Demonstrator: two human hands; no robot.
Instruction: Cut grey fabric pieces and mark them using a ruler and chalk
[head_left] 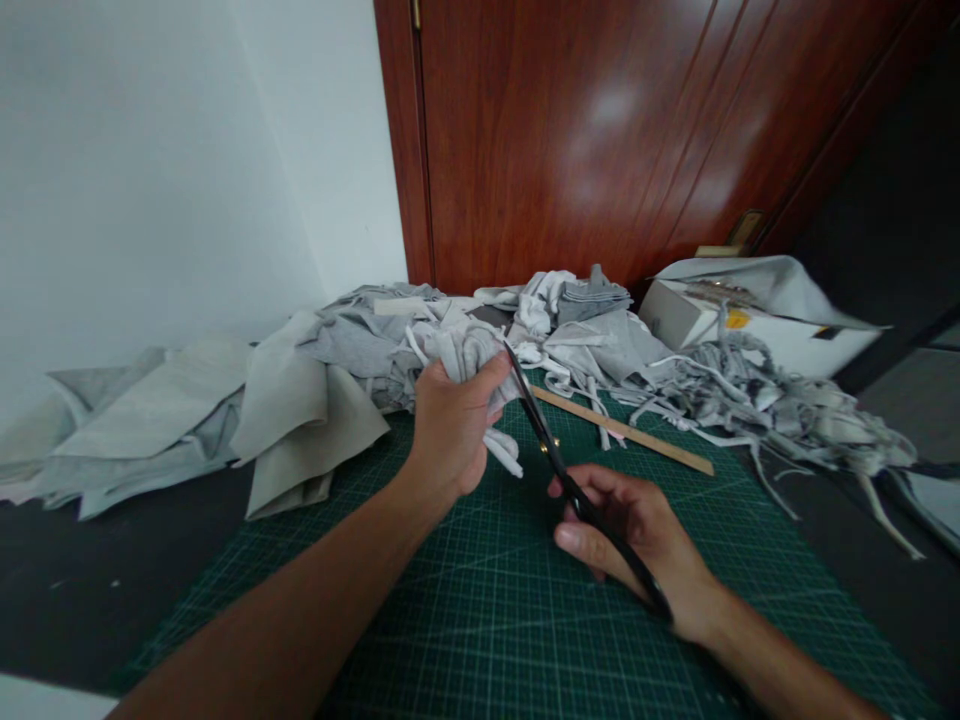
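Observation:
My left hand (450,425) is closed around a bunched piece of light grey fabric (466,350), thumb on top, with a rolled end hanging below the fingers. In my right hand (630,525) is a pair of black scissors (551,450), its handles at my palm and fingers. The blades point up and away, and their tips meet the right edge of the fabric by my left thumb. Whether the blades are apart is hard to make out. Both hands are above a green cutting mat (480,620) with a grid.
Folded grey cloth (150,410) is heaped at the left, and more fabric (592,335) lies at the back. A wooden ruler (622,428) rests on the mat. To the right are tangled fabric strips (772,395) and a white box (772,335). A brown door (570,150) stands behind.

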